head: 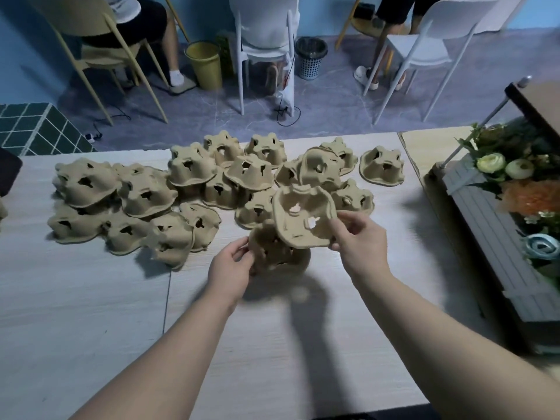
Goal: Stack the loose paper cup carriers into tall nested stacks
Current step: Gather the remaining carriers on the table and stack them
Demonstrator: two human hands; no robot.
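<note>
Stretching across the lower view, a pale wood-grain desk (91, 313) carries everything; beyond its far edge lie a grey floor, blue walls, chairs with seated people, a yellow bucket (204, 63) and a mesh bin (311, 57).

The left hand (231, 268) is closed around the side of a short stack of carriers (280, 256) standing on the desk, near its middle. The right hand (360, 237) pinches the rim of a single carrier (303, 215), held tilted just above that stack, its hollow side facing the camera. Both are tan moulded pulp, rough and matte, with lobed rims and cut holes.

Behind the stack, a pile of loose carriers (188, 189) spreads over the desk, mostly upside down, many overlapping. Right of the stack, well apart, sits a slatted grey box of flowers (497, 225).
</note>
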